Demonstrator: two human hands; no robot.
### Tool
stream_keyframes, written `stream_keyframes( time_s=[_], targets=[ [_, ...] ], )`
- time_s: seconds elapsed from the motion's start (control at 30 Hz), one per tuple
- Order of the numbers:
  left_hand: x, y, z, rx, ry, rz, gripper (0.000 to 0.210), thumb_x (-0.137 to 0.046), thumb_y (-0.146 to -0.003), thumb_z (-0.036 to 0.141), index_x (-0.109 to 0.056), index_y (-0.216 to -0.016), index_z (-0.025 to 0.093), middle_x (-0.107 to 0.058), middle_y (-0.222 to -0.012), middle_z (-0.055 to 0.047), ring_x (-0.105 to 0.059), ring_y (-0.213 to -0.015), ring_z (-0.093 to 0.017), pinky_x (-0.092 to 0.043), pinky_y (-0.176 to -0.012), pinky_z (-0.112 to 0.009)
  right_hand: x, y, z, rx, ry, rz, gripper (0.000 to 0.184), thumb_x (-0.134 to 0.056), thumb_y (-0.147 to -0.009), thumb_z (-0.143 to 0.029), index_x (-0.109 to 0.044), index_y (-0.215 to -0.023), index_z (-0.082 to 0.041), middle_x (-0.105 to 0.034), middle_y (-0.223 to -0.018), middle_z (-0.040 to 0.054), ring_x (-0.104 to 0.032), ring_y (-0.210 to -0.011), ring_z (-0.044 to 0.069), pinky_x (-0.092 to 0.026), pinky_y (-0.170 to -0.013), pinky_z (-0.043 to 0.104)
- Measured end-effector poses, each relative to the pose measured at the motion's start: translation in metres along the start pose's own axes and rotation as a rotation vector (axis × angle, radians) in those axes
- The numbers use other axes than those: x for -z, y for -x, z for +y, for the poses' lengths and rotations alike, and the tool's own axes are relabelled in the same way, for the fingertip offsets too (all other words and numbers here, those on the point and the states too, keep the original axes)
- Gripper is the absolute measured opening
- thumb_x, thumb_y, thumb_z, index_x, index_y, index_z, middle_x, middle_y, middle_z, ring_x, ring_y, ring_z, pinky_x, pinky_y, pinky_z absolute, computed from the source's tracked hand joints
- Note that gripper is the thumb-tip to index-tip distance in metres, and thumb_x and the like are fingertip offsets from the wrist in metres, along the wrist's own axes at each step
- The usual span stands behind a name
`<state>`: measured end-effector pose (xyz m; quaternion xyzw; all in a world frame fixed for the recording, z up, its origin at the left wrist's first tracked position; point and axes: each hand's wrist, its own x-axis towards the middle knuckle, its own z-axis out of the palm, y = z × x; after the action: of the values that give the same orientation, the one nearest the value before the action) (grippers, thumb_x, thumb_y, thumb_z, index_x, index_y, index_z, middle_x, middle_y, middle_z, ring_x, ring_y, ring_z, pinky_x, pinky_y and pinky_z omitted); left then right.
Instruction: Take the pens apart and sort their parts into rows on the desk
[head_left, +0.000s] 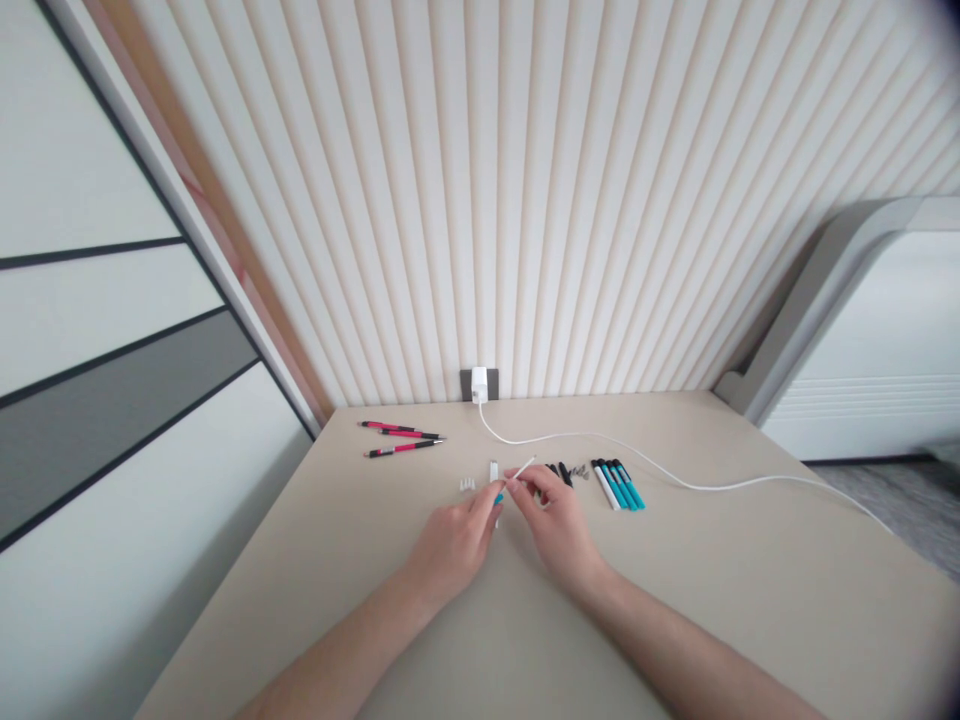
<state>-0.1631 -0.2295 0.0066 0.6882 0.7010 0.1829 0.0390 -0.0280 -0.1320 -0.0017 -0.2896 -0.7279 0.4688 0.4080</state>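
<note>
Close together over the table, both of my hands are closed around small marker parts. My left hand (456, 535) grips a teal marker barrel (499, 498), of which only a short bit shows. My right hand (559, 520) pinches a thin white stick (525, 466) that slants up to the right; its lower end is hidden between the fingers. Just behind the hands lie white sticks (493, 468). Left of them stand small white pieces (467, 485). Black caps (565, 474) and small grey parts (580, 472) lie beyond my right hand, partly covered by it.
Several teal markers and a white one (619, 486) with black ends lie side by side on the right. Three red-and-black pens (401, 434) lie at the back left. A white charger (479, 384) is plugged in at the wall; its cable (675, 480) crosses the table (750, 580).
</note>
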Motion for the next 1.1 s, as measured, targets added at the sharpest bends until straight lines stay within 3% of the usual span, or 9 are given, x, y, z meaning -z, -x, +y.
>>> stream_keyframes(
  time_s=[0.1,0.17,0.27,0.4,0.57,0.67,0.8,0.93,1.1],
  targets=[
    [0.002,-0.001,-0.002,0.025,-0.050,-0.008,0.034,-0.030,-0.101,0.032,-0.043,-0.130,0.022,-0.068,-0.114,-0.007,-0.069,-0.095,-0.024,-0.054,-0.076,-0.035,0.012,-0.011,-0.001,-0.066,-0.147,0.098,0.035,-0.048,-0.093,-0.046,-0.066,-0.096,-0.016,-0.068,-0.089,0.0059,-0.058,-0.071,0.015,-0.045,-0.066,0.026],
    [0.003,-0.001,-0.004,0.034,-0.083,-0.039,0.031,-0.033,-0.100,0.033,-0.049,-0.124,0.022,-0.069,-0.111,-0.007,-0.068,-0.095,-0.025,-0.054,-0.077,-0.036,0.020,-0.016,0.000,-0.098,-0.133,0.131,0.039,-0.045,-0.093,-0.048,-0.064,-0.103,-0.016,-0.068,-0.086,0.0057,-0.057,-0.066,0.015,-0.044,-0.061,0.026],
    [0.003,-0.001,-0.008,-0.004,-0.110,-0.111,0.031,-0.040,-0.097,0.034,-0.051,-0.124,0.022,-0.067,-0.114,-0.007,-0.066,-0.099,-0.026,-0.053,-0.081,-0.038,0.023,-0.014,0.002,-0.112,0.150,0.015,0.034,-0.049,-0.091,-0.043,-0.065,-0.107,-0.017,-0.068,-0.073,0.0024,-0.057,-0.062,0.016,-0.040,-0.059,0.025],
    [0.003,-0.002,-0.009,-0.043,-0.114,-0.166,0.037,-0.042,-0.096,0.035,-0.048,-0.131,0.022,-0.065,-0.115,-0.008,-0.065,-0.100,-0.024,-0.052,-0.083,-0.036,0.010,-0.002,0.003,-0.014,0.529,-0.241,0.022,-0.047,-0.093,-0.032,-0.066,-0.094,-0.022,-0.069,-0.075,0.0017,-0.061,-0.068,0.016,-0.037,-0.063,0.025],
    [0.005,-0.003,-0.007,-0.022,-0.159,-0.175,0.033,-0.038,-0.097,0.035,-0.054,-0.123,0.023,-0.063,-0.102,-0.007,-0.065,-0.088,-0.021,-0.052,-0.074,-0.031,0.000,0.004,-0.002,0.005,0.774,-0.269,0.020,-0.046,-0.095,-0.030,-0.062,-0.102,-0.021,-0.069,-0.088,0.0048,-0.064,-0.077,0.018,-0.035,-0.063,0.025],
    [0.004,-0.003,-0.007,-0.027,-0.159,-0.170,0.031,-0.038,-0.097,0.033,-0.055,-0.121,0.024,-0.062,-0.100,-0.007,-0.065,-0.086,-0.021,-0.052,-0.072,-0.030,0.003,0.009,-0.006,0.030,0.831,-0.310,0.020,-0.050,-0.092,-0.025,-0.060,-0.108,-0.021,-0.068,-0.090,0.0052,-0.065,-0.076,0.019,-0.036,-0.062,0.026],
    [0.002,-0.002,-0.009,-0.045,-0.139,-0.171,0.029,-0.040,-0.096,0.029,-0.056,-0.121,0.026,-0.062,-0.101,-0.006,-0.065,-0.085,-0.020,-0.052,-0.069,-0.028,0.005,0.017,-0.008,0.068,0.889,-0.360,0.015,-0.050,-0.089,-0.016,-0.063,-0.095,-0.021,-0.066,-0.087,0.0049,-0.065,-0.073,0.019,-0.036,-0.061,0.027],
    [0.001,-0.003,-0.010,-0.060,-0.134,-0.168,0.028,-0.039,-0.097,0.027,-0.059,-0.118,0.025,-0.063,-0.100,-0.006,-0.066,-0.084,-0.020,-0.052,-0.069,-0.028,0.003,0.015,-0.001,0.077,0.899,-0.333,0.019,-0.048,-0.091,-0.014,-0.065,-0.088,-0.021,-0.064,-0.086,0.0053,-0.065,-0.072,0.017,-0.038,-0.062,0.026],
    [0.001,-0.003,-0.011,-0.084,-0.147,-0.182,0.027,-0.042,-0.096,0.024,-0.061,-0.116,0.022,-0.063,-0.101,-0.007,-0.066,-0.085,-0.021,-0.053,-0.071,-0.031,0.004,0.007,0.007,0.055,0.835,-0.284,0.020,-0.049,-0.092,-0.016,-0.068,-0.096,-0.021,-0.065,-0.091,0.0061,-0.066,-0.078,0.017,-0.042,-0.064,0.025]
  ],
)
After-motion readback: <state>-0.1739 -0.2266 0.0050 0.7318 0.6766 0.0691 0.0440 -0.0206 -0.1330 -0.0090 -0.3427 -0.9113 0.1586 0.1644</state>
